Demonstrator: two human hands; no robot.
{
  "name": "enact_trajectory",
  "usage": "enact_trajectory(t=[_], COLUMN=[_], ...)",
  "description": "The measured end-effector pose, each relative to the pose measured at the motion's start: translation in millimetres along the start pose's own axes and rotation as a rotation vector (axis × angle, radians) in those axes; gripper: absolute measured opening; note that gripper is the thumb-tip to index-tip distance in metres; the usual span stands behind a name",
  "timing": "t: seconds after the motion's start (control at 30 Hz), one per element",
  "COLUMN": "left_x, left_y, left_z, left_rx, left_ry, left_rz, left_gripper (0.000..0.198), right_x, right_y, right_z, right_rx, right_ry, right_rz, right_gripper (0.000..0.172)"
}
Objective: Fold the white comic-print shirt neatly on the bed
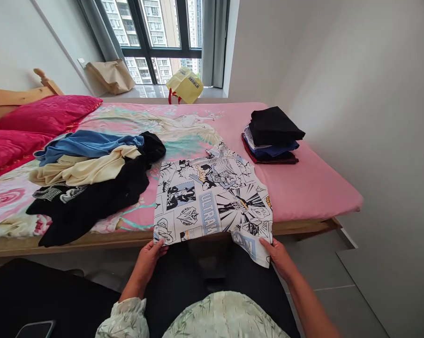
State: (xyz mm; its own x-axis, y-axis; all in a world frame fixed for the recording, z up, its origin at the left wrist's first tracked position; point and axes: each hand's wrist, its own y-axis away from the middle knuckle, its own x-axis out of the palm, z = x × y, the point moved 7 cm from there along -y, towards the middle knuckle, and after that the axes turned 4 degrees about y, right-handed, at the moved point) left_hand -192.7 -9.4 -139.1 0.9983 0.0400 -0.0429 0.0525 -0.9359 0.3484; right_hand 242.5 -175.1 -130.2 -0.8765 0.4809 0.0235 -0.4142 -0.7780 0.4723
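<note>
A white shirt (215,197) with black and blue comic print lies spread over the front edge of the bed, its near end hanging toward me. My left hand (151,257) pinches its near left corner between thumb and fingers. At the near right corner, my right hand (278,253) grips the cloth, where a printed flap hangs down. The far end of the shirt is partly folded or bunched, and I cannot make out its sleeves clearly.
Left of the shirt lies a loose heap of blue, cream and black clothes (92,164). A folded stack (273,134) sits at the bed's right. Pink pillows (53,112) are at left; a paper bag (111,77) and yellow bag (185,84) stand by the window. A phone (36,330) lies lower left.
</note>
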Motion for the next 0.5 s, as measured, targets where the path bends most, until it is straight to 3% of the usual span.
enact_trajectory(t=[0.13,0.23,0.37,0.5], left_x=[-2.7,-4.4,-4.4,-4.5], left_y=[12.6,22.7,30.2,32.2], left_z=[-10.6,-20.6,-34.8,-51.1], left_rx=[0.081,0.173,0.318,0.535], left_ry=[0.150,0.168,-0.095,-0.428], left_rz=[-0.023,0.000,0.073,0.045], left_gripper=[0.064,0.059,0.052,0.039], right_x=[-3.1,-3.3,0.7,5.2], right_y=[7.2,14.2,19.8,21.7], right_z=[-0.1,2.1,2.2,1.0], right_rx=[0.002,-0.001,0.032,0.045], right_ry=[0.067,0.063,0.032,0.146], right_rz=[-0.001,0.029,0.048,0.052], right_gripper=[0.052,0.053,0.051,0.042])
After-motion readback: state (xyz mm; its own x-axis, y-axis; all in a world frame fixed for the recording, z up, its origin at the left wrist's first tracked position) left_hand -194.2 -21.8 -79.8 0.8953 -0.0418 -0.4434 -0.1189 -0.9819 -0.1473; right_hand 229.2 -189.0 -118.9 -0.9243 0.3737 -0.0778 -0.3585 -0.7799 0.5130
